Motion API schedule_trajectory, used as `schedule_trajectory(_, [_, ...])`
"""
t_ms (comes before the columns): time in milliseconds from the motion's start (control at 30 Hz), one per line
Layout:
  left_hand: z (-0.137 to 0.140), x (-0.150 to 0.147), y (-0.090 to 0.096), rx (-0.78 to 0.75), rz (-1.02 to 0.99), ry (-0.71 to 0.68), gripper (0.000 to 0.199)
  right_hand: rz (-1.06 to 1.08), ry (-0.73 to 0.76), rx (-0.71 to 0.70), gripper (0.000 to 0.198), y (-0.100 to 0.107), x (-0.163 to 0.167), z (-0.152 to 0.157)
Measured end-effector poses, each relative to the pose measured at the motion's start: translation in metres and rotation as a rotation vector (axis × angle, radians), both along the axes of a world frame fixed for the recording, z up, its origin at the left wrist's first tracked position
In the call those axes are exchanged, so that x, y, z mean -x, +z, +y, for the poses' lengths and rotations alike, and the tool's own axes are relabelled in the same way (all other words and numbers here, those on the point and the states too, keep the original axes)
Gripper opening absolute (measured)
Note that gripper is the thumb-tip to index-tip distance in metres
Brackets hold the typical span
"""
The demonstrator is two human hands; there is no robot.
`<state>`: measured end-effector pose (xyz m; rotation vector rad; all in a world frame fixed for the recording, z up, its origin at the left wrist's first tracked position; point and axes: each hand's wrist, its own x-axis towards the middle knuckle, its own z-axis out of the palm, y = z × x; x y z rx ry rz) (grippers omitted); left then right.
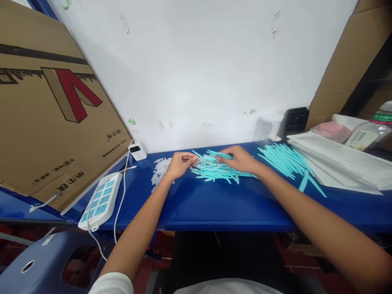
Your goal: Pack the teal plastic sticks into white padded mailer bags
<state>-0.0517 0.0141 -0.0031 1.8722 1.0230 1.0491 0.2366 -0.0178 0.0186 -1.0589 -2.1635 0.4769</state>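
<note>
Blue counter (220, 206) is carrying turquoise sticks (214, 170) centrally, probably for reach; right hand (239, 159) is gripping several; whether left hand (179, 164) is holding any, I cannot tell.

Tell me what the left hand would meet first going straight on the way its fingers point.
Most likely the middle pile of teal sticks: the left hand points rightward, close by the pile's left edge. Whether they touch is unclear.
</note>
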Motion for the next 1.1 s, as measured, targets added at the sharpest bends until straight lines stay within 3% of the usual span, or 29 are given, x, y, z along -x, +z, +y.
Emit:
schedule_trajectory(500, [-0.013, -0.018, -0.005, 0.073, -0.066, -0.088, 0.045, 0.045, 0.047, 0.058, 0.048, -0.004, 0.010, -0.006])
schedule_trajectory(700, [-0.015, -0.023, -0.003, 0.052, -0.086, -0.048, 0.045, 0.082, 0.023, 0.178, 0.048, -0.007, 0.010, -0.002])
schedule_trajectory(933, [-0.009, -0.018, -0.001, 0.046, -0.128, 0.038, 0.050, 0.028, -0.097, 0.043, 0.053, -0.002, -0.004, 0.009])
schedule_trajectory(1100, [-0.003, -0.019, -0.006, 0.070, -0.146, 0.070, 0.053, 0.048, -0.110, 0.083, 0.052, -0.001, -0.012, 0.013])
